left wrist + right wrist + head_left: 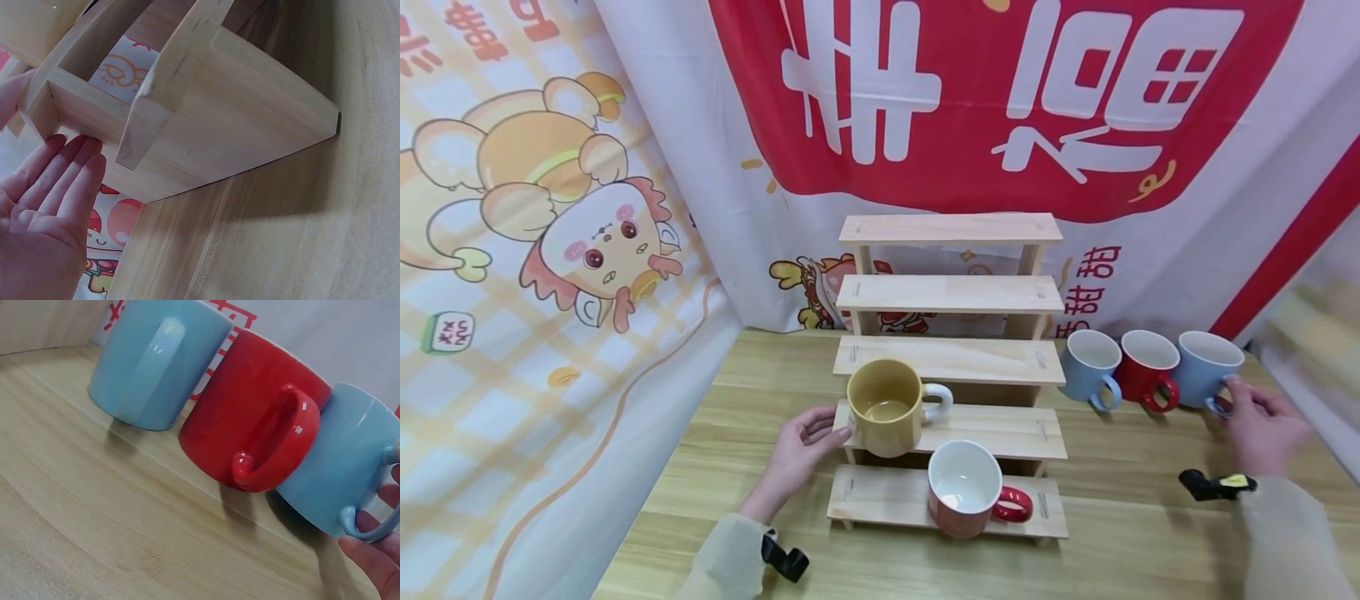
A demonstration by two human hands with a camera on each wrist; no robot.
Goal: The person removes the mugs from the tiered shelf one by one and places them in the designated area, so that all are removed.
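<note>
My right hand point(1262, 425) pinches the handle of a light blue mug point(1206, 371), the rightmost of a row of three. Touching it on its left is a red mug point(1146, 367), with another light blue mug point(159, 362) beyond that. At the left end of a stepped wooden rack point(947, 429), my left hand point(50, 206) touches a step with straight fingers, its thumb by the edge. Near that thumb a yellow mug point(886, 408) with a white handle stands on the second step from the bottom. Lower down sits a pinkish-red mug point(964, 492) with a red handle.
The rack's upper steps point(951, 292) rise toward a printed cloth point(1015, 100) behind the table. Another patterned cloth point(550, 208) hangs at the left. Wood-grain tabletop point(1127, 533) lies around the rack. A pale cloth point(1315, 358) edges the right side.
</note>
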